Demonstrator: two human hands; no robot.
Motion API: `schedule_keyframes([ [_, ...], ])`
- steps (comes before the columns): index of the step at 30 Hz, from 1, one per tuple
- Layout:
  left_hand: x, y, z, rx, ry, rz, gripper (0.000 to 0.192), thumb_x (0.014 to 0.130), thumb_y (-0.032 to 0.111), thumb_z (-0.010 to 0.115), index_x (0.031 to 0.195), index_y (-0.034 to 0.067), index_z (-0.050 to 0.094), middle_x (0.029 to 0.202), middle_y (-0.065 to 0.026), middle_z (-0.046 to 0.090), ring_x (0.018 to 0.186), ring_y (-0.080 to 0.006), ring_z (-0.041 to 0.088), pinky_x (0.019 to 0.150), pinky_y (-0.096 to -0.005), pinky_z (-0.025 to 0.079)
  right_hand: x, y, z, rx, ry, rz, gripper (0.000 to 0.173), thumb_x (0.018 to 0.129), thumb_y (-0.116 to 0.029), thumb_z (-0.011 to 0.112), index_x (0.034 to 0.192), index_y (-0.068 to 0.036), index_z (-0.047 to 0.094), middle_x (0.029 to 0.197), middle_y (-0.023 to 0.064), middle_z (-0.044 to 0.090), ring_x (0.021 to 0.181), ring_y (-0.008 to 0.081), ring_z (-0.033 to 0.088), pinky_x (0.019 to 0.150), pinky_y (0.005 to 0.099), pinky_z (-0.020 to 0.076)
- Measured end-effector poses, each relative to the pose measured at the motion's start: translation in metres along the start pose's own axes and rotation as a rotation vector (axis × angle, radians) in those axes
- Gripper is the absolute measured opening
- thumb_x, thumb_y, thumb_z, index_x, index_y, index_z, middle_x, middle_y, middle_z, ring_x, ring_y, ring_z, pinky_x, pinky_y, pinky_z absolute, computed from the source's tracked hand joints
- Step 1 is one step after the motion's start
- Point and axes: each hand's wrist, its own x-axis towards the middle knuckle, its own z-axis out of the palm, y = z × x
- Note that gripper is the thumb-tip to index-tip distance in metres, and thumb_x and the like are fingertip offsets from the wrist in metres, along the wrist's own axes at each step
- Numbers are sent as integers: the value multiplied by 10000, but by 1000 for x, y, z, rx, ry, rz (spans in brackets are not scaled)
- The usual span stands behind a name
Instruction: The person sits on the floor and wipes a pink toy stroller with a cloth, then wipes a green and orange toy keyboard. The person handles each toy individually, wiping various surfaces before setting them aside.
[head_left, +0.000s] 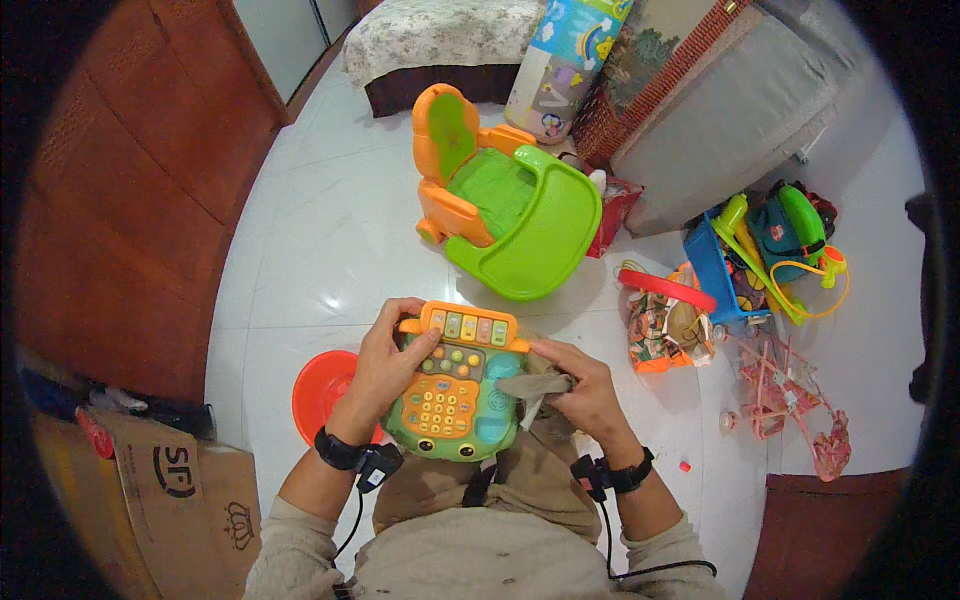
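A green and orange toy telephone (450, 397) with yellow keys and two cartoon eyes rests over my lap. My left hand (386, 367) grips its upper left side, with the thumb on the orange top part. At its upper right corner is my right hand (589, 382), which holds a crumpled grey-brown cloth (536, 386); the fingertips reach the orange edge of the toy. Beyond the toy stands an orange and green child's seat (525, 225) with a green tray. A red plastic basin (322, 390) is on the floor behind my left forearm.
Toys fill a blue bin (709, 262) at the right, beside a bag of small items (660, 330) with a red ring on top. A pink toy stroller (787, 390) lies near it. Cardboard boxes (180, 487) stand at the lower left. A small red piece (685, 466) lies on the floor.
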Motion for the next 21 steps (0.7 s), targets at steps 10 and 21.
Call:
schedule_keyframes([
  [10, -1, -3, 5, -53, 3, 28, 268, 925, 139, 697, 1128, 34, 555, 1083, -51, 618, 999, -134, 591, 886, -292, 495, -3, 4, 3, 23, 1, 7, 660, 684, 62, 759, 1317, -75, 633, 1320, 142, 634, 1217, 231, 605, 1042, 325, 462],
  [21, -6, -22, -7, 83, -78, 105, 543, 898, 226, 726, 1355, 43, 499, 1228, -110, 617, 1163, -206, 590, 1000, -336, 471, 33, -67, -30, 29, 219, 80, 561, 678, 55, 719, 1226, -51, 658, 1194, 139, 679, 1162, 263, 632, 1013, 360, 482],
])
